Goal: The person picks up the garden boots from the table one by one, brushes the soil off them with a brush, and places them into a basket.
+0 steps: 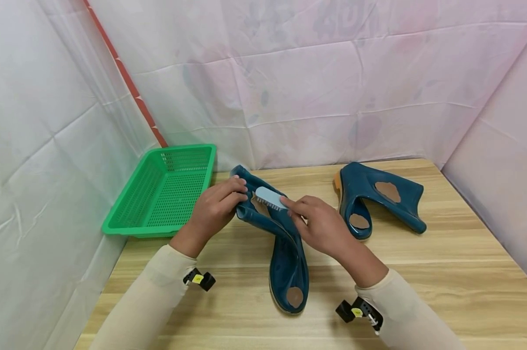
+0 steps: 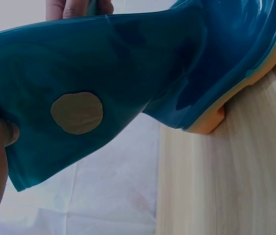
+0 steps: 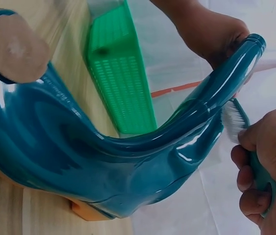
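Observation:
A teal rubber boot [image 1: 287, 265] stands on the wooden table with its toe toward me, its shaft bent away. My left hand [image 1: 217, 203] grips the shaft's top edge. In my right hand [image 1: 322, 226] is a light-blue scrub brush [image 1: 270, 198], its white bristles [image 3: 232, 120] down at the shaft beside a brown patch [image 1: 260, 205]. Whether they touch the patch is hard to tell. Another brown patch [image 1: 295, 297] marks the toe, and one more round brown patch [image 2: 77, 113] shows on the shaft in the left wrist view. The sole [image 2: 209, 117] is orange.
A second teal boot [image 1: 355, 181] with brown patches [image 1: 387, 191] lies at the right rear of the table [image 1: 455, 287]. At the left rear sits a green plastic basket [image 1: 147, 232]. White sheeting [image 1: 302, 97] hangs behind and on both sides.

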`<state>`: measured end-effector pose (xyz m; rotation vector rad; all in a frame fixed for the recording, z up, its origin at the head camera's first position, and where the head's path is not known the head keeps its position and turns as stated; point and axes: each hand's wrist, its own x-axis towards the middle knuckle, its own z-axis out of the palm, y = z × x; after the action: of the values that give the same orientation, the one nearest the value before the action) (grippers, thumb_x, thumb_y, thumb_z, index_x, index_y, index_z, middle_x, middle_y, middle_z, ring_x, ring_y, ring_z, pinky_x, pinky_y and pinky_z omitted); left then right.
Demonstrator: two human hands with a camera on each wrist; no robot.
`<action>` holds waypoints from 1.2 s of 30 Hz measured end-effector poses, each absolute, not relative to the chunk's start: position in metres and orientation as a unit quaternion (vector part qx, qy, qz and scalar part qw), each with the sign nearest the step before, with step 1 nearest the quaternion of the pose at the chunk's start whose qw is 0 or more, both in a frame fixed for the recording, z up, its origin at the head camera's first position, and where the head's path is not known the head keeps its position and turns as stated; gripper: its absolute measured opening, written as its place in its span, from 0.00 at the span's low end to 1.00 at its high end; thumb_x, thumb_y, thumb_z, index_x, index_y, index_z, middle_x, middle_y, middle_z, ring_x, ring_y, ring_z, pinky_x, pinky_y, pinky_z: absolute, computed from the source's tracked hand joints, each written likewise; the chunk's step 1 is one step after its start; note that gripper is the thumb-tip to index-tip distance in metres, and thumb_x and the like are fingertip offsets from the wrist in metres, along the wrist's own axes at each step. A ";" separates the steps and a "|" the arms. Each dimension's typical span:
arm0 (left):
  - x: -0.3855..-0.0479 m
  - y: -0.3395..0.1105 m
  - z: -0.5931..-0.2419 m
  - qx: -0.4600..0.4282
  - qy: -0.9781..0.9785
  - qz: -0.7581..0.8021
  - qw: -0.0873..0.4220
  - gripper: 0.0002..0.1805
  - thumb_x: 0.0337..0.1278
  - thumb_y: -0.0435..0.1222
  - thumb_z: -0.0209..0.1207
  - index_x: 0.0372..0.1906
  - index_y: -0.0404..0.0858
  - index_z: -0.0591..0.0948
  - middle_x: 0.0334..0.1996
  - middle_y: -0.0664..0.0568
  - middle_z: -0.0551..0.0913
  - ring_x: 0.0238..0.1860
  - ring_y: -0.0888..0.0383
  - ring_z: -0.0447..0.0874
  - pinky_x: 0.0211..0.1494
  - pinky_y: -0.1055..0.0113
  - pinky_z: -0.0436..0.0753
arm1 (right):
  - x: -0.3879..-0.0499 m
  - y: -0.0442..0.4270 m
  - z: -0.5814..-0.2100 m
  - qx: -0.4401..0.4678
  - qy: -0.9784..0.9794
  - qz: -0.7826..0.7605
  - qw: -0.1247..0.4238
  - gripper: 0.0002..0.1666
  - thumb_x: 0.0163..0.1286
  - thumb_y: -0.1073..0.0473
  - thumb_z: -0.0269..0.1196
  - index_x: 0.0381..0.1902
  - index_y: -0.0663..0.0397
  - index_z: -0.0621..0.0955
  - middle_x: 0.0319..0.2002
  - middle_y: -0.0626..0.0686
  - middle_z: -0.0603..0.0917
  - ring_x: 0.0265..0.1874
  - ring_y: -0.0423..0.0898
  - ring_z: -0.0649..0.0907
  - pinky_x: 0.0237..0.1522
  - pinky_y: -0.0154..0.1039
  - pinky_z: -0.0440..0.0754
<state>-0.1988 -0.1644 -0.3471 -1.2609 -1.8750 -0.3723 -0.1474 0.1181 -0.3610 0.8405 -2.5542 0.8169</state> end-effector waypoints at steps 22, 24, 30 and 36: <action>-0.197 -0.163 -0.348 -0.499 -0.745 -0.151 0.416 0.09 0.55 0.18 0.68 0.35 0.32 0.84 0.43 0.42 0.85 0.51 0.48 0.87 0.62 0.55 0.82 | -0.146 0.115 -0.360 0.312 -0.893 0.286 0.152 0.25 0.74 0.62 0.65 0.67 0.47 0.80 0.38 0.48 0.83 0.27 0.39 0.73 0.25 0.34 0.74; -0.198 -0.164 -0.348 -0.498 -0.746 -0.150 0.415 0.08 0.55 0.18 0.67 0.36 0.32 0.84 0.43 0.42 0.85 0.51 0.48 0.87 0.62 0.55 0.82 | -0.146 0.116 -0.360 0.310 -0.894 0.286 0.148 0.25 0.74 0.62 0.65 0.67 0.46 0.80 0.38 0.47 0.83 0.27 0.39 0.73 0.24 0.34 0.74; -0.198 -0.165 -0.349 -0.497 -0.747 -0.148 0.415 0.08 0.56 0.18 0.67 0.36 0.32 0.84 0.43 0.43 0.85 0.52 0.48 0.87 0.62 0.55 0.82 | -0.146 0.118 -0.362 0.308 -0.896 0.287 0.140 0.24 0.75 0.61 0.65 0.68 0.46 0.80 0.36 0.46 0.82 0.26 0.38 0.72 0.24 0.35 0.73; -0.198 -0.164 -0.349 -0.498 -0.745 -0.149 0.419 0.08 0.56 0.18 0.67 0.36 0.32 0.84 0.43 0.42 0.85 0.51 0.47 0.87 0.62 0.56 0.81 | -0.147 0.120 -0.360 0.297 -0.891 0.297 0.174 0.24 0.74 0.62 0.65 0.67 0.49 0.80 0.37 0.48 0.84 0.26 0.40 0.74 0.24 0.36 0.72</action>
<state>-0.1981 -0.1642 -0.3492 -1.2491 -1.8679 -0.3732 -0.1474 0.1202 -0.3604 0.8422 -2.5255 0.8427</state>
